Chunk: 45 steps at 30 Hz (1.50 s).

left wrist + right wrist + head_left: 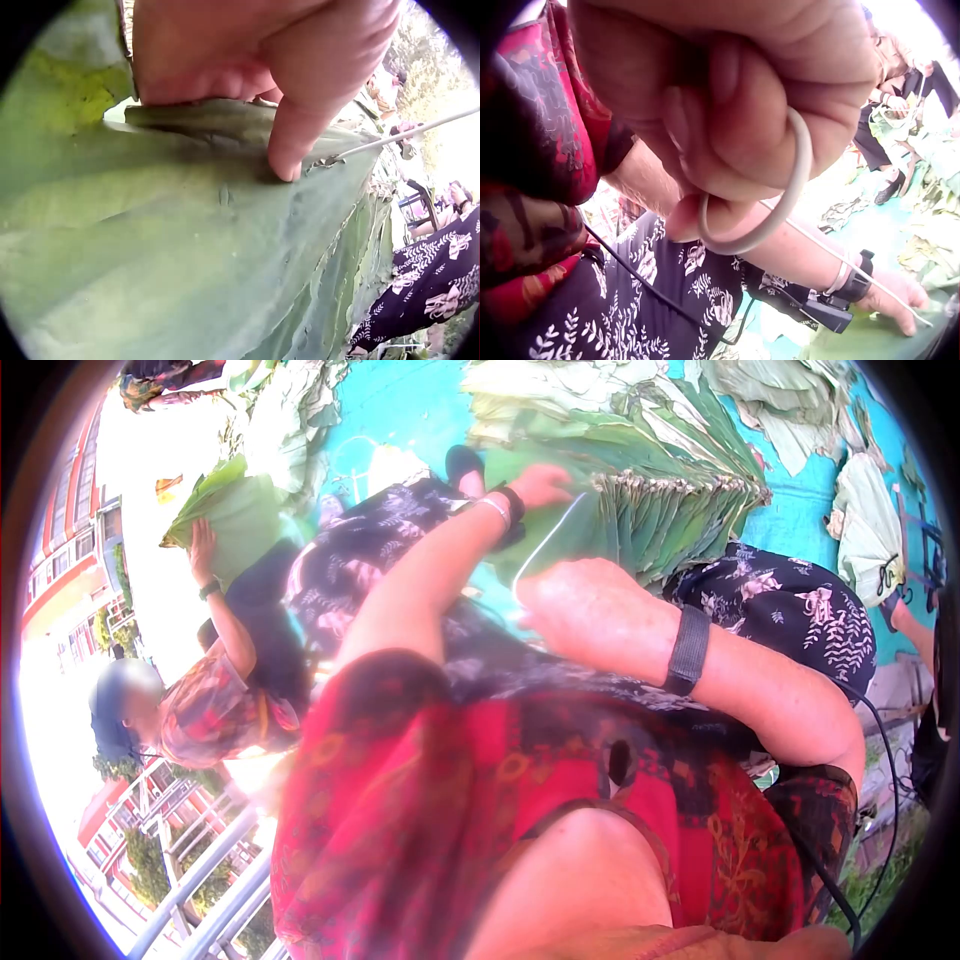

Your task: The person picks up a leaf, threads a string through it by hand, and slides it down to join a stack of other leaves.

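Observation:
Large green leaves (pixel 150 232) fill much of the left wrist view. My left hand (pixel 247 52) pinches a leaf near its edge, thumb on the near face and fingers behind it. A thin white cord or rod (pixel 420 129) meets the leaf just beside the thumb. My right hand (pixel 735 90) is curled round the white piece, whose looped part (pixel 799 180) passes between the fingers; its straight part reaches toward the left hand (pixel 892 300). In the head view, the right hand (pixel 590 605) is nearer my body than the left (pixel 540 485), beside a thick leaf stack (pixel 670 525).
Another person (pixel 220 700) at the left holds a green leaf (pixel 235 520). More leaves lie on the turquoise ground sheet (pixel 400 405). Metal rails (pixel 200 880) stand at lower left. A black cable (pixel 885 760) hangs by my right arm.

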Each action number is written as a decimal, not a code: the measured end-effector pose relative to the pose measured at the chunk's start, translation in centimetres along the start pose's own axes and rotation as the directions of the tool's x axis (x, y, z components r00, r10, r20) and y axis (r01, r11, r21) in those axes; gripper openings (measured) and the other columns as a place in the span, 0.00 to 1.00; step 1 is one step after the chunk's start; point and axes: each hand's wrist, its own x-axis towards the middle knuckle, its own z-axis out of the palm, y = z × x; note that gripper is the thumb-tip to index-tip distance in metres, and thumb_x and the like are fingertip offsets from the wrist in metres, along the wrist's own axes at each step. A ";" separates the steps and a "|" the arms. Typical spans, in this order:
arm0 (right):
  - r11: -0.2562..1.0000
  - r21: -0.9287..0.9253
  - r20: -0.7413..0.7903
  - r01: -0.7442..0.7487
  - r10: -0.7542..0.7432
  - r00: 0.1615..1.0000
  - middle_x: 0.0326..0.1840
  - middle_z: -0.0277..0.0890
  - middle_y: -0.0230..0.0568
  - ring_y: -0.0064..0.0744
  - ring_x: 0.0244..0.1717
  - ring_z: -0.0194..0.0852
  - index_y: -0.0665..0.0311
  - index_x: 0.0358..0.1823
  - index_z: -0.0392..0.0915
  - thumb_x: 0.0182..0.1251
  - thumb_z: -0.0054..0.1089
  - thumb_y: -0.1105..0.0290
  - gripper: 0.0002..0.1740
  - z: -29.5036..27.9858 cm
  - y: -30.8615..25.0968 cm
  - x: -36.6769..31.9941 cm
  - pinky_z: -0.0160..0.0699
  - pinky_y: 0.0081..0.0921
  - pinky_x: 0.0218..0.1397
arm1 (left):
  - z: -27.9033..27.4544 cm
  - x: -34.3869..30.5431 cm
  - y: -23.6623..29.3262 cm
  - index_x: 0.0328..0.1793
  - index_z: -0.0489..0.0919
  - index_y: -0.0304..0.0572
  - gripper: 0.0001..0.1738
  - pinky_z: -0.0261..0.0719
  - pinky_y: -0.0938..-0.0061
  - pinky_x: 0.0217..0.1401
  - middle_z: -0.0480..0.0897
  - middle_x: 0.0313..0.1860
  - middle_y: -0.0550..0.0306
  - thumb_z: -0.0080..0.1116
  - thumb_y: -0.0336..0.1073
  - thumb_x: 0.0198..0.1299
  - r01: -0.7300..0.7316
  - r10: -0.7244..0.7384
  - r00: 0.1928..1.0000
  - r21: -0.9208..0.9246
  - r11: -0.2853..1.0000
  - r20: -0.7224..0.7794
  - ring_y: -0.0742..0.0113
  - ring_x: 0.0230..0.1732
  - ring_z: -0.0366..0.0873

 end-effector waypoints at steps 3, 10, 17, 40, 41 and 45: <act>1.000 -0.004 -0.002 0.002 -0.002 1.000 0.23 0.76 0.54 0.57 0.29 0.78 0.68 0.28 0.74 0.63 0.59 0.65 0.12 0.2 0.1 -0.2 0.75 0.47 0.32 | 0.6 0.1 -0.2 0.49 0.82 0.42 0.22 0.75 0.64 0.56 0.82 0.47 0.45 0.68 0.46 0.52 0.017 -0.017 1.000 0.029 0.999 -0.004 0.51 0.50 0.79; 0.998 -0.055 -0.003 -0.005 0.005 1.000 0.23 0.76 0.53 0.57 0.29 0.78 0.67 0.30 0.73 0.64 0.58 0.64 0.12 -1.1 -0.7 0.1 0.75 0.48 0.33 | 0.2 -0.9 0.4 0.53 0.81 0.41 0.25 0.74 0.59 0.58 0.81 0.49 0.41 0.64 0.49 0.54 0.024 -0.017 0.999 0.163 0.986 -0.044 0.46 0.53 0.77; 0.979 -0.205 0.035 0.006 0.001 0.999 0.23 0.77 0.54 0.55 0.28 0.79 0.70 0.29 0.78 0.63 0.59 0.65 0.13 -3.3 -0.9 0.1 0.77 0.45 0.33 | -2.3 1.1 0.8 0.54 0.81 0.41 0.21 0.75 0.62 0.60 0.83 0.50 0.45 0.57 0.39 0.54 0.055 -0.053 0.998 0.063 0.996 -0.029 0.50 0.53 0.79; 0.987 0.076 -0.024 -0.140 0.142 0.990 0.26 0.77 0.53 0.55 0.31 0.79 0.66 0.32 0.76 0.67 0.54 0.63 0.13 -4.7 1.7 2.4 0.78 0.46 0.36 | -19.0 12.8 -8.2 0.49 0.84 0.39 0.20 0.79 0.63 0.54 0.84 0.48 0.44 0.56 0.44 0.57 0.595 -0.412 0.795 0.441 0.672 -0.446 0.50 0.49 0.83; 0.987 0.082 -0.035 -0.140 0.143 0.989 0.26 0.77 0.53 0.55 0.31 0.79 0.66 0.32 0.76 0.67 0.54 0.63 0.12 -4.6 1.8 2.5 0.78 0.46 0.36 | -19.3 12.8 -8.1 0.49 0.83 0.38 0.22 0.78 0.63 0.55 0.84 0.49 0.43 0.57 0.47 0.56 0.631 -0.461 0.753 0.316 0.708 -0.470 0.50 0.50 0.82; 0.972 0.091 0.037 -0.215 0.213 0.976 0.32 0.78 0.52 0.56 0.36 0.77 0.65 0.38 0.78 0.62 0.58 0.66 0.10 -4.6 2.0 2.4 0.77 0.46 0.38 | -19.4 13.4 -8.6 0.50 0.82 0.34 0.32 0.78 0.65 0.55 0.84 0.49 0.43 0.62 0.56 0.51 0.685 -0.574 0.646 0.051 0.726 -0.503 0.49 0.50 0.82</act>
